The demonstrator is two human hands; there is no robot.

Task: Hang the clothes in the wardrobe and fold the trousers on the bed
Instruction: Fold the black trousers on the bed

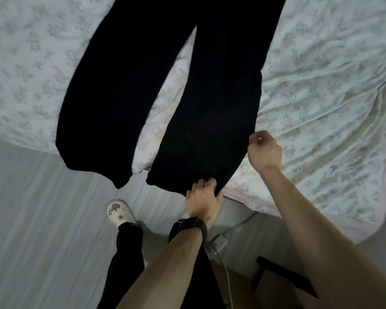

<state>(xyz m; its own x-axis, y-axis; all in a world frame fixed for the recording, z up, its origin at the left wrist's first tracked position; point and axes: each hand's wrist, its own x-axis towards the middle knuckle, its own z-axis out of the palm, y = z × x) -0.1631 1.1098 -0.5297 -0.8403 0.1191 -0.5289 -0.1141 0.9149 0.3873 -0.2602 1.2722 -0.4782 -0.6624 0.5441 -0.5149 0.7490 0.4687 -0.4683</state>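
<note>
No text, label, brand or number can be read anywhere here

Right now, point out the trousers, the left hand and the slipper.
trousers (210, 97), head view, on the held leg
left hand (202, 198), head view, back of hand
slipper (118, 211), head view, toe top

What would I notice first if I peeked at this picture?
The big black cloth trousers catch the eye first, spread flat on the bed's pale flowery sheet with both legs pointing toward the person. Next comes the left hand, with a black wristband, gripping one leg's hem, while the right hand curls beside that leg's edge. A white slipper pokes out lower left.
</note>
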